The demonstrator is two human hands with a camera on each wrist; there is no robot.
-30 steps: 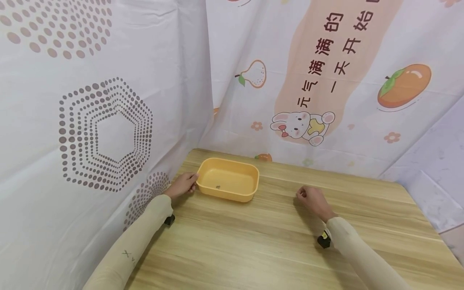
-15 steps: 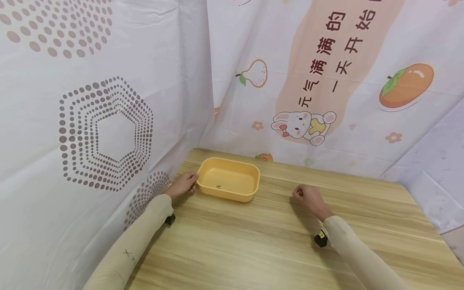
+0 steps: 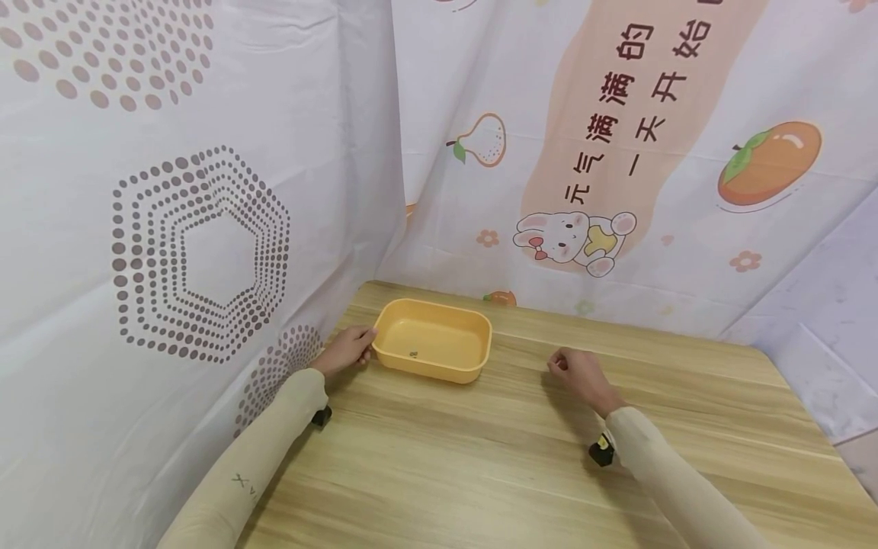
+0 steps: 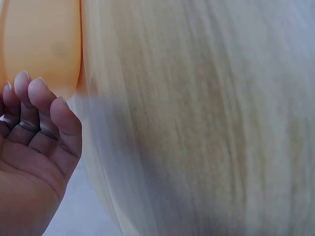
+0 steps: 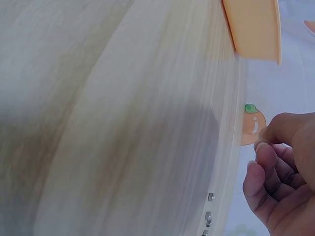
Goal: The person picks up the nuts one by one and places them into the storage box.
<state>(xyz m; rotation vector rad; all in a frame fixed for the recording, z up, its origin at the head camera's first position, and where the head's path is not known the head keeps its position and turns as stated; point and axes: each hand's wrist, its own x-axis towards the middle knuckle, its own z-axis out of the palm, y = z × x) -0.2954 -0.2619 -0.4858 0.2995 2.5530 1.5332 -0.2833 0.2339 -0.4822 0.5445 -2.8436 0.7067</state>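
Observation:
A yellow-orange plastic box [image 3: 432,372] stands on the wooden table with a small grey thing [image 3: 413,354] on its floor. My left hand [image 3: 346,349] holds the box's left end by the rim; in the left wrist view its curled fingers lie against the box wall. To the right of the box, my right hand [image 3: 579,375] hovers over the table. Its thumb [image 5: 283,129] meets the index fingertip, and whether something tiny sits between them is hidden. In the right wrist view, several small metal nuts [image 5: 210,196] lie on the table beside that hand.
The wood-grain table [image 3: 439,457] meets a white printed curtain [image 3: 439,252] behind and a dotted white curtain [image 3: 206,305] on the left. A black wrist camera [image 3: 601,450] sits under the right sleeve.
My right hand has shifted slowly left toward the box, its fingers staying drawn together. The left hand and the box have stayed in place.

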